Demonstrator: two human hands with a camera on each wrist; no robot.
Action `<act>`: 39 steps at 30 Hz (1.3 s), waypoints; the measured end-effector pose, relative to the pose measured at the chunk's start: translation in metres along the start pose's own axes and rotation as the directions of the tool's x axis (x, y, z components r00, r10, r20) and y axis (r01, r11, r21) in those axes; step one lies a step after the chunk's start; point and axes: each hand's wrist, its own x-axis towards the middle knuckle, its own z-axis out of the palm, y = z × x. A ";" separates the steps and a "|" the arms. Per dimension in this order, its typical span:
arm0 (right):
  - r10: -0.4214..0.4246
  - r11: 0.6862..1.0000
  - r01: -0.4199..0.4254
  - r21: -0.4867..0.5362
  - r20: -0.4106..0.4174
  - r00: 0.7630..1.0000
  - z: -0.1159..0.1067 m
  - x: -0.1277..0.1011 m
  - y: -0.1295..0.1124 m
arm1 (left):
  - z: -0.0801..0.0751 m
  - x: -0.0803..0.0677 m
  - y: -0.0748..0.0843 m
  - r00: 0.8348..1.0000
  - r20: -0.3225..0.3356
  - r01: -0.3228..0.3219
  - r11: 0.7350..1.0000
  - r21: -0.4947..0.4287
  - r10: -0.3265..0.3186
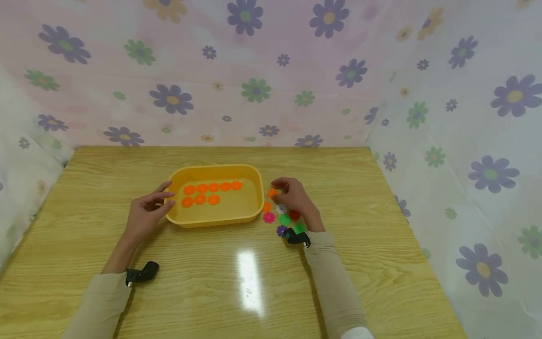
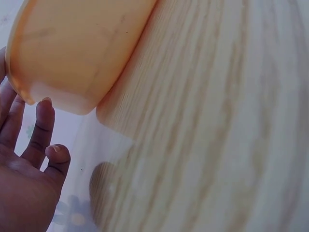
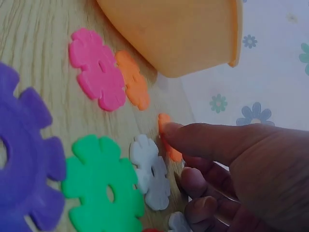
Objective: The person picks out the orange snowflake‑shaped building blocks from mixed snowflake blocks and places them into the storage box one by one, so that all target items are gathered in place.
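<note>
A yellow plastic tray (image 1: 220, 220) stands on the table with several orange flower-shaped discs (image 1: 213, 187) in two rows inside. My left hand (image 1: 146, 209) is at its left end, fingers loosely bent and fingertips right at the rim; the left wrist view shows them beside the tray's wall (image 2: 72, 58). Right of the tray, my right hand (image 1: 296, 195) pinches an orange disc (image 3: 175, 151) between thumb and fingers, the index fingertip hidden behind the thumb in the right wrist view. A grey disc (image 3: 150, 171) lies close beside that thumb.
More discs lie loose right of the tray: an orange one (image 1: 266, 206), a pink one (image 1: 268, 217), a purple one (image 1: 281, 230), a red one (image 1: 294, 215) and two green ones, the nearer (image 1: 298, 228) by the right wrist camera (image 1: 296, 237). Flower-patterned cloth (image 1: 254, 89) hangs behind the wooden table (image 1: 190, 282).
</note>
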 end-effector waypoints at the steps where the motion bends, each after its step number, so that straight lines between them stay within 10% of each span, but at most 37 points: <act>1: 0.004 1.000 -0.004 0.004 0.001 1.000 0.000 0.000 0.001 | 0.000 0.000 0.000 1.000 -0.001 0.001 1.000 -0.004 -0.001; 25: 0.043 0.997 -0.039 -0.067 0.073 0.996 -0.007 -0.003 -0.003 | 0.001 0.000 0.000 1.000 0.001 0.006 1.000 -0.004 -0.006; 39: -0.083 0.996 0.087 -0.034 0.095 0.992 -0.009 0.001 0.008 | 0.001 -0.001 0.002 1.000 0.010 0.016 1.000 -0.004 -0.016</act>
